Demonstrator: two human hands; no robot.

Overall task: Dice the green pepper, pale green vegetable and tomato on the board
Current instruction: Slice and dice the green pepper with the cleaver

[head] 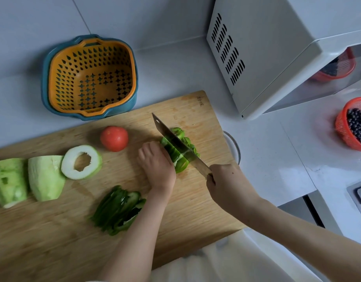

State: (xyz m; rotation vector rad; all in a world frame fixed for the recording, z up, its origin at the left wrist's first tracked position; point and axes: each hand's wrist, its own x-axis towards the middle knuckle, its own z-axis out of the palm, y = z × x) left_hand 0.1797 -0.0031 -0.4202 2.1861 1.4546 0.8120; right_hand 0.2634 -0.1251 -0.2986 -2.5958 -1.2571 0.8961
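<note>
On the wooden cutting board (53,231), my left hand (156,163) presses down on a bunch of green pepper strips (172,152) with curled fingers. My right hand (226,182) grips the handle of a cleaver (179,145), whose blade lies across those strips. Cut pepper bits (185,140) lie just right of the blade. A second pile of pepper strips (119,210) sits nearer the front. The whole tomato (114,138) rests at the board's middle back. Pale green vegetable pieces (45,178) and a hollow ring slice (82,161) lie at the left.
An orange colander in a blue basin (90,76) stands behind the board. A white microwave (263,53) is at the back right. A red basket of dark berries (353,127) sits far right. A bowl's rim (234,147) shows by the board's right edge.
</note>
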